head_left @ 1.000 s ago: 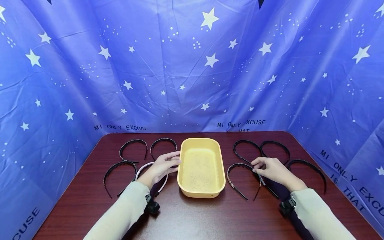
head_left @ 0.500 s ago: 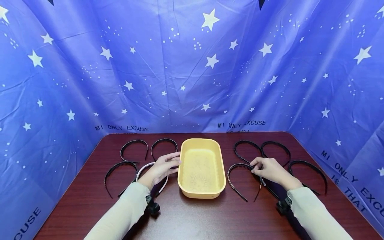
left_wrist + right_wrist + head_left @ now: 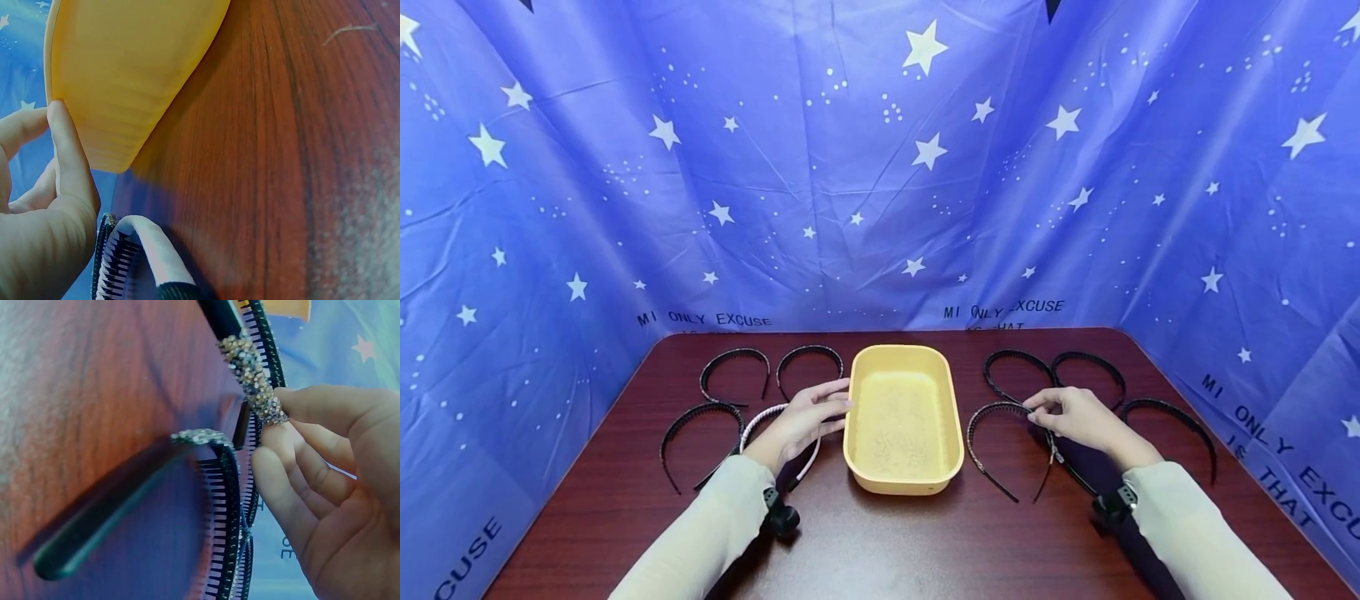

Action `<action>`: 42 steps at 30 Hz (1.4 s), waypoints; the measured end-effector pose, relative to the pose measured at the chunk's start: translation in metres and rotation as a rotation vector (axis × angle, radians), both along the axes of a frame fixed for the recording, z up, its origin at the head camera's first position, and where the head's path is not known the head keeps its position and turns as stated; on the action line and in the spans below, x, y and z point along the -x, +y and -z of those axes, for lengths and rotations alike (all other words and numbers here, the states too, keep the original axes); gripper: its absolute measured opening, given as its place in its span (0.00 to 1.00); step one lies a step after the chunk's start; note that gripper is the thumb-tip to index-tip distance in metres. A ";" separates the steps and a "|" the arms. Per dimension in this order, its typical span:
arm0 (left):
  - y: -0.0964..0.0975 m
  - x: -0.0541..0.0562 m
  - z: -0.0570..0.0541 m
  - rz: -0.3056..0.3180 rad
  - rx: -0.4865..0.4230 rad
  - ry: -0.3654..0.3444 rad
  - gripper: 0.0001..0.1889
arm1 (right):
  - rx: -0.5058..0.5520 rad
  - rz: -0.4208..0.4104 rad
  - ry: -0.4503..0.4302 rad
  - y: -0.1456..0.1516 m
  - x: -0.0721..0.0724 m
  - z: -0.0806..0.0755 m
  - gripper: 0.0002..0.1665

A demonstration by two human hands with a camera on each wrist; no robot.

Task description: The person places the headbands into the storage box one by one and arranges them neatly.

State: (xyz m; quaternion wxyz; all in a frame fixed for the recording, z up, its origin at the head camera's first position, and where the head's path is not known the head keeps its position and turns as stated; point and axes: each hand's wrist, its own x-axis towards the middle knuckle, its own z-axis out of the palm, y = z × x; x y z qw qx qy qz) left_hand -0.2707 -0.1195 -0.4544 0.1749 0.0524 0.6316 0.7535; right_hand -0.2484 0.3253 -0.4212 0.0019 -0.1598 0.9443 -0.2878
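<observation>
My right hand [image 3: 1078, 421] pinches a glittery headband [image 3: 996, 406] near its bend, right of the yellow tray [image 3: 904, 487]. In the right wrist view, thumb and fingertips meet on its gold-and-silver sparkly band [image 3: 250, 369]. Another headband with a silver glitter patch [image 3: 200, 437] and a black end lies close below; part of it is hidden by my hand in the head view. With fingers fairly straight, my left hand [image 3: 797, 421] touches the tray's left wall near the rim. Under that hand lies a white headband [image 3: 159, 256] with black teeth, partly covered.
Several black headbands lie to both sides of the tray, among them one at the far left [image 3: 733, 354], one at the back right [image 3: 1090, 358] and one at the right [image 3: 1183, 412]. The tray's inside shows a bare floor. Blue starry cloth [image 3: 865, 208] encloses the dark wooden table [image 3: 887, 558].
My right hand has risen slightly, and the bend of the glittery headband has shifted up a little with it. The left hand and the tray stay where they were.
</observation>
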 end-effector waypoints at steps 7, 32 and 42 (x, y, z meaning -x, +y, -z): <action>0.001 -0.001 -0.002 -0.014 0.002 -0.003 0.31 | 0.047 -0.005 -0.054 0.000 -0.001 -0.010 0.12; 0.001 -0.002 -0.002 0.002 -0.008 -0.002 0.30 | 0.162 -0.010 -0.108 0.004 0.010 -0.042 0.18; 0.001 -0.003 -0.002 0.005 -0.015 -0.003 0.30 | 0.173 -0.040 -0.093 -0.011 0.018 -0.047 0.17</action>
